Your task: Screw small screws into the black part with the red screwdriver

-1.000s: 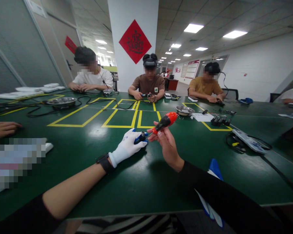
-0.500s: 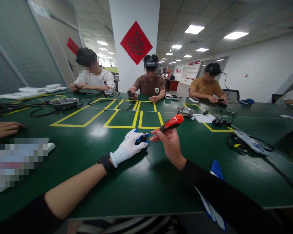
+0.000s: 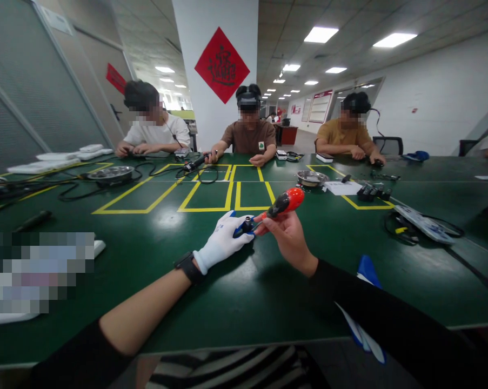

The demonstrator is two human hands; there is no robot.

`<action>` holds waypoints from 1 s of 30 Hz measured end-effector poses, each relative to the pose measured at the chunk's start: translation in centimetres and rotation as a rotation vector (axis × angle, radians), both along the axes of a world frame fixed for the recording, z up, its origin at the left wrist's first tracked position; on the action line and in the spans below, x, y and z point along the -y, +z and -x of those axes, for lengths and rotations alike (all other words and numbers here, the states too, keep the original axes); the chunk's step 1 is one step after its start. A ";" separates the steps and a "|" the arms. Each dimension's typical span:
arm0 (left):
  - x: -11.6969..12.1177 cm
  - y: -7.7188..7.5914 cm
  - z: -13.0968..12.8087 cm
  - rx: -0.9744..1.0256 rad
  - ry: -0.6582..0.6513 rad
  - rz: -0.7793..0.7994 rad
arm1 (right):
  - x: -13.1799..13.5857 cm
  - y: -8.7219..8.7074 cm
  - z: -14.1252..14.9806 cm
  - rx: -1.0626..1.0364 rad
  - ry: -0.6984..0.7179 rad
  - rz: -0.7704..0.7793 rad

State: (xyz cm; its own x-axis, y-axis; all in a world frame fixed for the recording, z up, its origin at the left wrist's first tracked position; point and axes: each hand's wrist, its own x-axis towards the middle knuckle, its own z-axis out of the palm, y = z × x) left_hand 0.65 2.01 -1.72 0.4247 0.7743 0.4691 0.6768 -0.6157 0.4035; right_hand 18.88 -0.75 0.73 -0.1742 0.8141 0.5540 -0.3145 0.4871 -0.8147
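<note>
My left hand (image 3: 223, 240), in a white glove with blue fingertips, is closed around a small black part with a metal fitting (image 3: 248, 220) on top. What kind of part it is I cannot make out. Bare, my right hand (image 3: 289, 237) grips a red and black screwdriver (image 3: 285, 202), its handle tilted up to the right. The thin shaft points left at the black part; whether its tip touches is hidden by the fingers. Beneath my right forearm lies a second blue and white glove (image 3: 368, 272), hanging partly over the table's front edge.
On the green table (image 3: 211, 319), yellow tape (image 3: 203, 209) marks rectangles. Metal bowls (image 3: 311, 178) stand left and right. Black parts (image 3: 374, 193), a white paper (image 3: 342, 187) and a power strip (image 3: 424, 223) lie to the right. Three co-workers sit opposite.
The view has shifted slightly, and my hands keep their hold on the black part and screwdriver. The middle co-worker now holds a long dark tool outward. The other person's hand at left has left view.
</note>
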 end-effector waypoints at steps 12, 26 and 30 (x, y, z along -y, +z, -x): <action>0.0 -0.1 -0.1 -0.007 0.026 -0.046 | 0.1 0.2 -0.1 0.034 0.006 0.011; -0.3 0.0 0.4 -0.006 0.071 -0.061 | 0.4 -0.1 0.4 -0.023 0.048 0.031; -0.2 0.1 0.4 0.008 0.049 -0.047 | 0.3 -0.1 0.3 -0.011 -0.004 0.023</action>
